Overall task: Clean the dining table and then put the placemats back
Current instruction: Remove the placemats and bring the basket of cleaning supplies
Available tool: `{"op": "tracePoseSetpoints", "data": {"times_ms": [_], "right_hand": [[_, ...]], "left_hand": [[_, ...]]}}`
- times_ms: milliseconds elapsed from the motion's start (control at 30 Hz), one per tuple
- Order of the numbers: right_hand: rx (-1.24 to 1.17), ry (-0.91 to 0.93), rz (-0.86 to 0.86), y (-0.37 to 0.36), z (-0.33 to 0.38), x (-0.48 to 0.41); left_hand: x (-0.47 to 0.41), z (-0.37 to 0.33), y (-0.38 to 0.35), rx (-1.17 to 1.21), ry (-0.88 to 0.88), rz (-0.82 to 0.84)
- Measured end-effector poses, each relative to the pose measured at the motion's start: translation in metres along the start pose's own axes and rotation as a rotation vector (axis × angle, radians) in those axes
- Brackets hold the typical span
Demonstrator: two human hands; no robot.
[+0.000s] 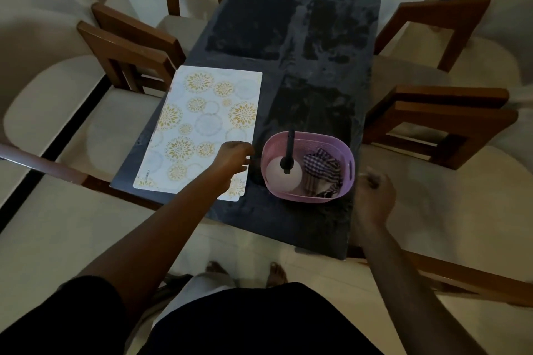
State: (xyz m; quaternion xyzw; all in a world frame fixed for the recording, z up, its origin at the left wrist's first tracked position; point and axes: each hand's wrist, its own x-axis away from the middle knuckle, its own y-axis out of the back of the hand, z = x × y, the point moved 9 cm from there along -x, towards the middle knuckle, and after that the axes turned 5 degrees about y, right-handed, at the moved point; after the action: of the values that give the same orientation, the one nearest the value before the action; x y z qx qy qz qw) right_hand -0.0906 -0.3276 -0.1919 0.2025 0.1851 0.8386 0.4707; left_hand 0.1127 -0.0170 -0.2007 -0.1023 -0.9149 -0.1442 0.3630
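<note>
Reaching: the left hand [232,157] stretches over the near right corner of the placemat stack [202,130], fingers curled down onto its edge; whether they pinch a sheet or only press on it I cannot tell.
Right hand: the right hand [375,196] hangs loosely curled and holding nothing, off the near right side of the pink basket [346,150], apart from it.
Landmark: the pink basket sits on the near right part of the surface [291,228].
Placemats: they lie just left of the basket, a thin gap of dark top between the two; a second edge peeks out at the stack's near corner, so more than one sheet seems to be there.
Long axis: it runs away from the person, tilted slightly, with the short edge nearest.
Nearer hand: the left by far; it is already on the stack, so lifting or sliding the mats would fall to it.
Materials: the mats look thin, stiff and smooth, pale with gold floral rounds and faint blue rings.
Basket: perforated plastic with slotted handles, holding a white spray bottle [284,174] with a black nozzle and a crumpled checked cloth [323,173].
Top: dark stone-like slab, streaked grey, with three darker rectangles beyond and beside the basket.
Judgement: wiping has likely not started.
</note>
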Motion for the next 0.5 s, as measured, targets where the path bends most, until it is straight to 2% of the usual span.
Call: {"op": "tracePoseSetpoints", "data": {"times_ms": [67,100,267,367,433,500], "right_hand": [[0.021,-0.02,-0.098,0.01,-0.01,0.035],[0.025,-0.039,-0.072,0.005,-0.014,0.054],[0.045,-0.016,0.406,-0.093,-0.033,0.127],[0.083,0.044,0.681,-0.17,-0.01,0.144],[0.095,0.031,0.758,-0.211,0.01,0.147],[0.122,-0.024,0.718,-0.238,0.021,0.141]], "left_hand": [[-0.007,0.012,0.043,0.014,-0.014,-0.099],[-0.011,0.02,0.068,0.011,-0.007,-0.153],[-0.029,0.05,0.178,-0.059,0.064,-0.372],[-0.041,0.051,0.222,-0.133,0.093,-0.418],[-0.053,0.053,0.239,-0.128,0.116,-0.374],[-0.067,0.057,0.251,-0.164,0.132,-0.319]]}}
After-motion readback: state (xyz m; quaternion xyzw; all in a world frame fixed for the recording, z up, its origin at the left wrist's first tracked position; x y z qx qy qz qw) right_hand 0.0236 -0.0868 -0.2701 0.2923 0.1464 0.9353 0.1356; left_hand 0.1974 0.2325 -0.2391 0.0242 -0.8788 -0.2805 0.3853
